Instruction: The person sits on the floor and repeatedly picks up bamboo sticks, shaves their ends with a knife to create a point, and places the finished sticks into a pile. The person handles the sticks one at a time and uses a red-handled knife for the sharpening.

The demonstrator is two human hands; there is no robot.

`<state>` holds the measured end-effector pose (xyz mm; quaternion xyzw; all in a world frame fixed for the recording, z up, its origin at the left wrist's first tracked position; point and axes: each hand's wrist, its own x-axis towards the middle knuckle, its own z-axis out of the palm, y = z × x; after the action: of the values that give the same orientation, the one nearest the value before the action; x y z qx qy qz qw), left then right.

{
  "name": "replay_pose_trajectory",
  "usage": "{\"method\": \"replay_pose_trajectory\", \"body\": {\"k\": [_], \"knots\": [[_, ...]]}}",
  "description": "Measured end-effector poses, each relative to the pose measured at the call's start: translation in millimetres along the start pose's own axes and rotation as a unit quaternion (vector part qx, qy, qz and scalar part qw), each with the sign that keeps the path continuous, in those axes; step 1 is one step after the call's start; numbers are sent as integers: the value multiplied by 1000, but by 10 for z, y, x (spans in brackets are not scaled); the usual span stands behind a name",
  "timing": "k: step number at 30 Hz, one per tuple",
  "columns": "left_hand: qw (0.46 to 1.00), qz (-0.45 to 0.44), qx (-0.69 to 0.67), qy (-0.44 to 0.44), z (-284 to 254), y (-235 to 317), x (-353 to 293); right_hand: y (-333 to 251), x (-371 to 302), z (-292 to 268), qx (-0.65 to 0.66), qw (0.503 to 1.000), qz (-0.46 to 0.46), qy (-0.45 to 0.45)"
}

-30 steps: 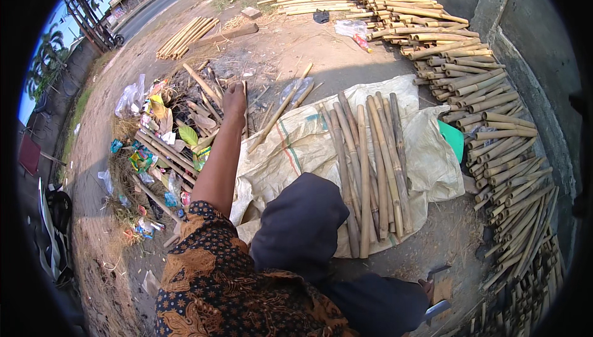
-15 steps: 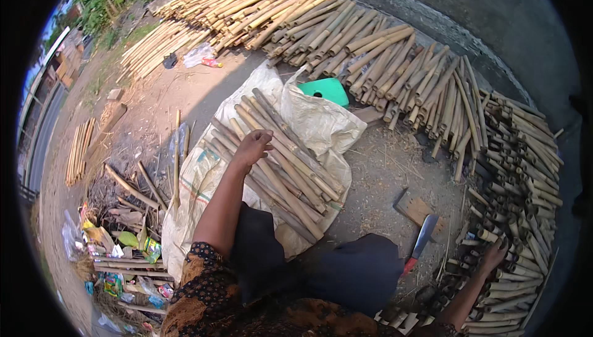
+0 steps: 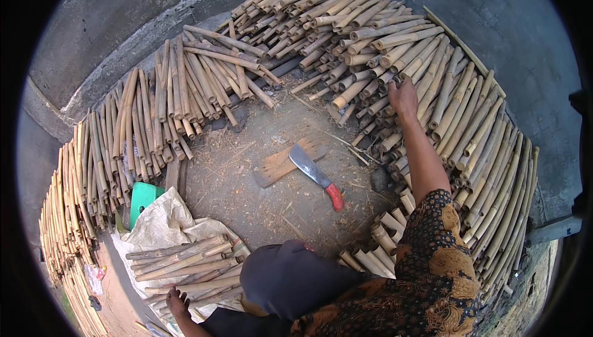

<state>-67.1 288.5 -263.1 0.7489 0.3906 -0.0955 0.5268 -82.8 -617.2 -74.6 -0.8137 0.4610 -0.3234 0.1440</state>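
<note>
bamboo stalks (image 3: 395, 53) under right hand (image 3: 403, 97) — grip unclear — left hand (image 3: 177, 303) spread, partly cut off.

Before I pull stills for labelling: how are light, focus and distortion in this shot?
Head view: even daylight, soft shadows, no glare; the cleaver on the board is sharp. Fisheye bends the bamboo piles toward the black rim, and the left hand sits squeezed at the lower edge.

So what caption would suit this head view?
Seated person's right hand reaches into stacked bamboo pieces; a red-handled cleaver lies on a wooden board.
</note>
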Motion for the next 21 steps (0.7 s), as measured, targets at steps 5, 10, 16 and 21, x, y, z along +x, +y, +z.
{"method": "replay_pose_trajectory", "body": {"k": [5,10,16,21], "knots": [[1000,-22,0,13,-50,-34,-74,-143,313,255,-71,996,-55,-8],[999,-32,-30,-20,-73,21,-245,-331,684,369,-167,978,-119,-44],[1000,-30,-4,-6,5,168,-449,-415,1037,505,-200,964,-146,-101],[1000,-15,14,-4,23,214,-452,-428,1060,440,-145,986,-69,-39]]}}
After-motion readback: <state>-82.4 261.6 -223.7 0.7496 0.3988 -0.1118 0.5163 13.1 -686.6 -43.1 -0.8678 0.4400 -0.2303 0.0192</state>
